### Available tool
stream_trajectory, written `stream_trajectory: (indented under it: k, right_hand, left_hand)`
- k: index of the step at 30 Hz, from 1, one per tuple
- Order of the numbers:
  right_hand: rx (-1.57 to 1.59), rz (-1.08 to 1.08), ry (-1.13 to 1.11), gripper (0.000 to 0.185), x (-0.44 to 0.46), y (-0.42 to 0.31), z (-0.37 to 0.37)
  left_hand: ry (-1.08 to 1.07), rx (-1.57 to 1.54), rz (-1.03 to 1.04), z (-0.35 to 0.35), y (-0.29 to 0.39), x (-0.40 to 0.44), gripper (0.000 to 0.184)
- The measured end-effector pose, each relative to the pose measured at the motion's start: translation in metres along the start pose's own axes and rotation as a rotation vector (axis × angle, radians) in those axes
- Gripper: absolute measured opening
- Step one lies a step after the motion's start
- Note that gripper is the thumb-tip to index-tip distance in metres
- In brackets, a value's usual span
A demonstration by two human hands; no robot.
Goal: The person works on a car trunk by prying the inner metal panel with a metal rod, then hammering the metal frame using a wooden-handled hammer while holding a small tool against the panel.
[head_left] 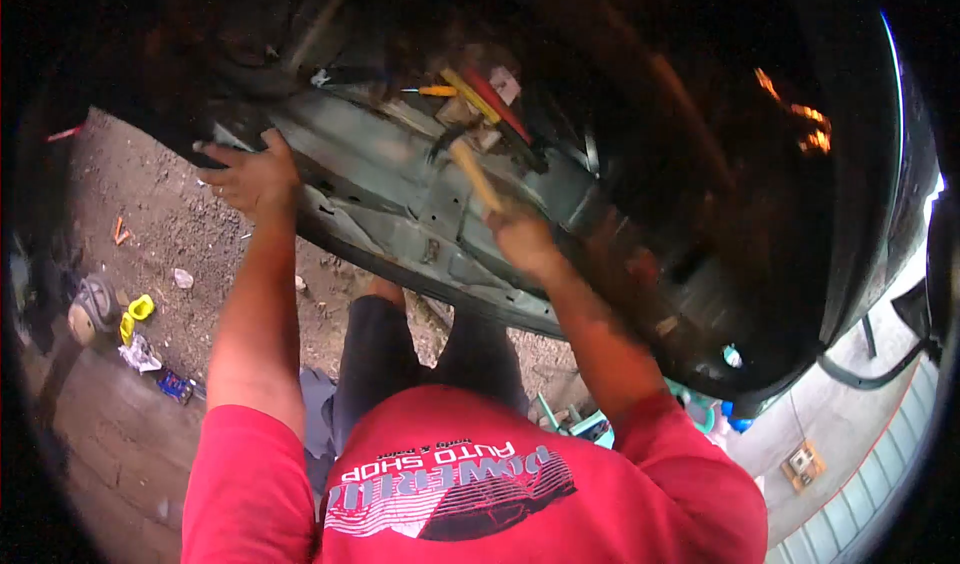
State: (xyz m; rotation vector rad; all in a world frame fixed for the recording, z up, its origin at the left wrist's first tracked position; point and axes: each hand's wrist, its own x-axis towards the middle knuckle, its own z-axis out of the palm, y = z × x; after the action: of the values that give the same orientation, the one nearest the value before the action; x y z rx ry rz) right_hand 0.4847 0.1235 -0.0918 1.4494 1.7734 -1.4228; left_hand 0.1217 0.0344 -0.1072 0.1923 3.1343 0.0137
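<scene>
My right hand (522, 236) is closed around the wooden handle (476, 176) of a hammer. The dark hammer head (445, 142) is at or just above the bare metal floor of a car body (350, 149); whether it touches is blurred. My left hand (258, 176) lies on the edge of the car body to the left, its fingers spread. Beyond the hammer lie a yellow bar (470, 95), a red bar (497, 107) and a screwdriver with a yellow-orange handle (438, 91).
The dark car shell surrounds the work, its sill (400, 282) crossing before my legs. Dirt ground (170, 204) lies left, with yellow items (135, 316) and a blue package (176, 386). Turquoise objects (590, 427) are low on the right, near a concrete floor (810, 404).
</scene>
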Motion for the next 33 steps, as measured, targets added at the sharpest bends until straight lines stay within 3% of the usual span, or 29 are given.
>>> stream_trajectory:
  k: [4, 6, 8, 10, 12, 15, 16, 18, 20, 21, 23, 26, 27, 28, 30, 33]
  right_hand:
    - [0.259, -0.069, 0.558, 0.022, -0.048, -0.004, -0.058]
    - [0.341, -0.060, 0.707, 0.020, -0.061, 0.006, -0.064]
    - [0.488, -0.184, 0.920, 0.020, -0.063, 0.036, -0.051]
    - [0.242, -0.020, 0.911, 0.022, -0.054, 0.092, 0.000]
    - [-0.245, -0.106, 0.321, 0.028, -0.052, 0.119, 0.030]
    - [-0.175, -0.037, 0.189, 0.028, -0.057, 0.097, -0.005]
    - [-0.169, -0.031, 0.187, 0.028, -0.063, 0.080, -0.018]
    - [0.172, 0.050, 0.500, 0.034, -0.073, 0.045, -0.040]
    - [0.242, 0.054, 0.701, 0.031, -0.069, 0.046, -0.017]
    - [0.095, 0.029, 0.594, 0.031, -0.061, 0.075, 0.013]
    - [-0.282, 0.021, 0.107, 0.030, -0.062, 0.097, 0.026]
    - [-0.180, 0.098, 0.199, 0.038, -0.072, 0.096, -0.016]
    - [-0.316, -0.038, 0.308, 0.033, -0.073, 0.095, -0.027]
    - [-0.321, -0.041, 0.295, 0.033, -0.075, 0.092, -0.034]
    - [-0.185, -0.128, 0.551, 0.030, -0.085, 0.056, -0.063]
    - [-0.232, -0.343, 0.542, 0.028, -0.083, 0.064, -0.076]
  left_hand:
    - [0.014, -0.013, 0.008, 0.003, 0.004, 0.003, 0.114]
    - [0.012, 0.014, -0.027, 0.004, 0.005, 0.003, 0.114]
    - [0.033, 0.066, -0.004, 0.014, 0.000, 0.005, 0.115]
    - [0.013, 0.058, -0.025, 0.005, 0.003, 0.004, 0.116]
    - [0.001, 0.063, -0.017, 0.002, 0.003, 0.004, 0.116]
    - [0.035, 0.097, 0.005, 0.015, -0.001, 0.006, 0.116]
    - [0.086, 0.119, 0.017, 0.019, -0.004, 0.006, 0.116]
    - [0.075, 0.125, 0.018, 0.021, -0.004, 0.007, 0.115]
    - [0.065, 0.130, 0.016, 0.017, -0.004, 0.008, 0.115]
    - [0.034, 0.124, -0.002, 0.014, -0.004, 0.007, 0.115]
    - [0.003, 0.101, -0.020, 0.010, 0.003, 0.005, 0.116]
    - [-0.011, 0.059, -0.026, 0.008, 0.001, 0.007, 0.116]
    - [0.021, 0.056, -0.002, 0.010, -0.001, 0.007, 0.115]
    - [0.051, 0.056, 0.022, 0.012, -0.004, 0.005, 0.115]
    - [0.052, 0.063, 0.010, 0.012, -0.002, 0.004, 0.114]
    - [0.060, 0.049, -0.003, 0.007, -0.002, 0.005, 0.112]
